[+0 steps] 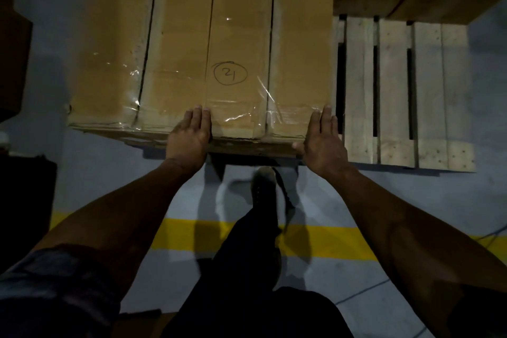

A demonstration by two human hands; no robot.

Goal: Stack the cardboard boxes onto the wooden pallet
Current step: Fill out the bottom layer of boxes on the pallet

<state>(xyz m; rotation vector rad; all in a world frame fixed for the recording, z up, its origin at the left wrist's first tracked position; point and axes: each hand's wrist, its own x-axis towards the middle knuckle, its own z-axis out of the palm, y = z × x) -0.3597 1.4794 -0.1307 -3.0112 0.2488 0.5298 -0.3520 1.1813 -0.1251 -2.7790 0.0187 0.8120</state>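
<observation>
- Dark trouser leg [255, 269] hangs over the grey floor's yellow line [323, 241].
- Big cardboard box [208, 44], marked 21, lies on the wooden pallet [395, 96], covering its left part.
- Left hand [189, 136] and right hand [322, 140] press flat, fingers straight, on the box's near edge.

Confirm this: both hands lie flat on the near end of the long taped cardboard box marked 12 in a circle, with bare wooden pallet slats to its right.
One error: the head view shows the circled number on the long taped cardboard box reads 21, not 12. The rest stands: left hand and right hand press flat, bare wooden pallet slats on the right.
</observation>
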